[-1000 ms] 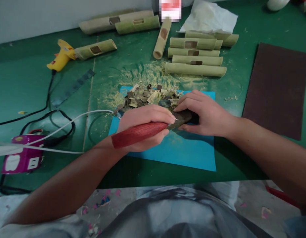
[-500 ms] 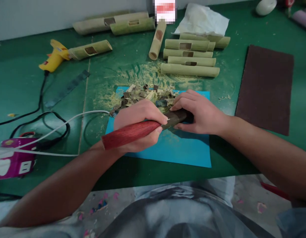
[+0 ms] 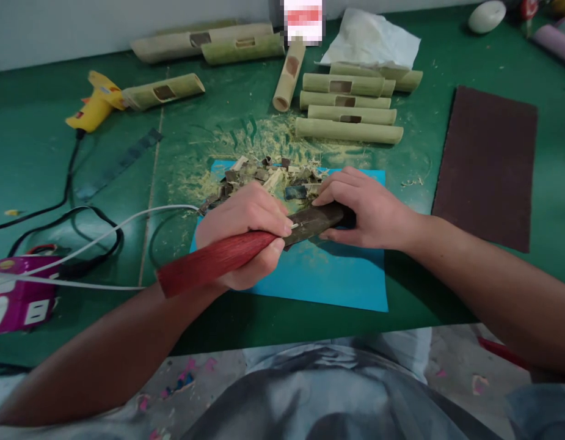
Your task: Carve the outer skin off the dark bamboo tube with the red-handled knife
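Observation:
My left hand [image 3: 245, 217] is closed around a red-handled carving knife [image 3: 213, 260], its wooden handle slanting down to the left. The blade end is mostly hidden by the fingers and rests at a dark strip of bamboo [image 3: 315, 223]. On that strip a small pale sliver [image 3: 295, 226] shows near my left fingertips. My right hand [image 3: 360, 208] grips the strip's far right end between thumb and fingers. Beneath both hands lies a blue sheet [image 3: 328, 284], with a heap of bamboo chips [image 3: 259, 174] along its back edge.
Cut bamboo tubes [image 3: 349, 132] lie in a row behind the heap, near a white tissue [image 3: 371, 40]. At left are a yellow power tool [image 3: 94, 110], a magenta power box [image 3: 28, 293] and a white cable [image 3: 126, 220]. A brown sheet [image 3: 486, 168] lies at right.
My left hand has shifted left and slightly down with the carving knife, baring more of the bamboo strip. My right hand stays in nearly the same place.

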Demonstrator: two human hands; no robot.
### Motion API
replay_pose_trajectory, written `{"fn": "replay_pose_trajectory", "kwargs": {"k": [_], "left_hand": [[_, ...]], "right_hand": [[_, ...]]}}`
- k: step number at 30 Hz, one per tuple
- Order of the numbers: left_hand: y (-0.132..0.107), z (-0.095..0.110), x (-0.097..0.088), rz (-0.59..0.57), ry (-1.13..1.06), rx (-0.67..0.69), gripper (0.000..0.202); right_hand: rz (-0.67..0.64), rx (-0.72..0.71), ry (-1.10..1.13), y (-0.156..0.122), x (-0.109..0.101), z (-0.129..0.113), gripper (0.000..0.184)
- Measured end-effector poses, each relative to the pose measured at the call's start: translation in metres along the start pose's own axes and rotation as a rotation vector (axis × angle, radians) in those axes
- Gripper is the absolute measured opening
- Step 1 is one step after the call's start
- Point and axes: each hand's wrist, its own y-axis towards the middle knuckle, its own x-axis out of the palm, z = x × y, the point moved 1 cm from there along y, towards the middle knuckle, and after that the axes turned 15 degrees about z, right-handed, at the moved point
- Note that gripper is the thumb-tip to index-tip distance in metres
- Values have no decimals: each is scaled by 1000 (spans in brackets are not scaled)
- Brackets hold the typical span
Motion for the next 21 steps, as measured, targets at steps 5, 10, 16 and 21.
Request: {"fn": "replay_pose_trajectory", "kwargs": {"k": [5, 10, 16, 21], "left_hand": [[-3, -1, -2, 4, 28, -19, 6], [-2, -2, -4, -15, 65, 2, 19], [-3, 11, -10, -48, 275, -79, 34], [-10, 11, -14, 32, 286, -160, 18]], "right_hand": [[14, -6, 1, -1, 0, 1, 28], [21, -3, 2, -2, 2, 3, 32], [18, 10, 4, -2, 1, 3, 31], [3, 12, 13, -2, 0, 3, 30]]}}
